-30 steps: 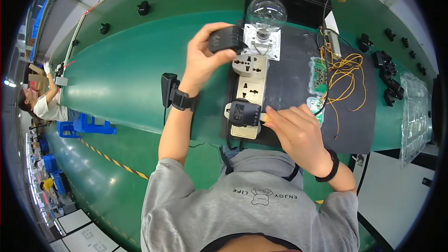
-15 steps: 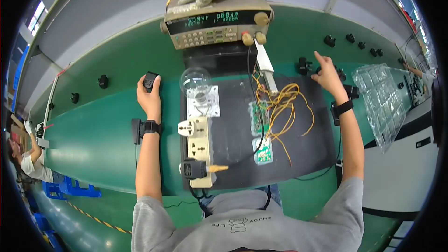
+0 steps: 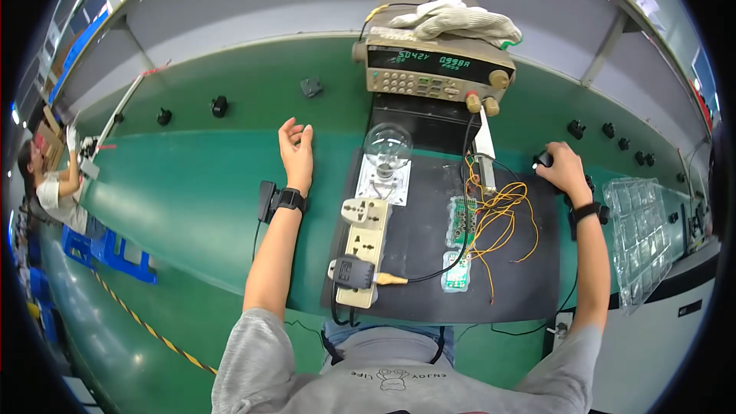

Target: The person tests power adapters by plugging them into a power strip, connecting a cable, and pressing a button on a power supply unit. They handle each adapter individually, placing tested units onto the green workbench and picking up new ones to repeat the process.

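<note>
My left hand (image 3: 296, 155) is over the green bench mat left of the black board, fingers apart and holding nothing. Beyond it, a blurred dark power adapter (image 3: 311, 87) is near the back of the bench. At the right, the fingers of my right hand (image 3: 566, 171) are closed on a small black power adapter (image 3: 543, 159), beside the black board (image 3: 414, 261). Between my arms, a white power strip (image 3: 356, 248) carries a plugged-in black adapter (image 3: 354, 271). A yellow-ended plug (image 3: 391, 279) on a black cable goes into that adapter.
A bench instrument (image 3: 429, 69) with a lit display stands at the back, a glove (image 3: 464, 21) on top. A glass bulb (image 3: 389, 146), circuit boards (image 3: 462, 219) and yellow wires (image 3: 502, 211) occupy the board. A clear plastic tray (image 3: 636, 238) lies right; a co-worker (image 3: 57, 188) sits far left.
My left hand has let go of its adapter, now farther back. My right hand, earlier with a finger stretched out, has closed on an adapter. The view has shifted; the instrument's display reading differs.
</note>
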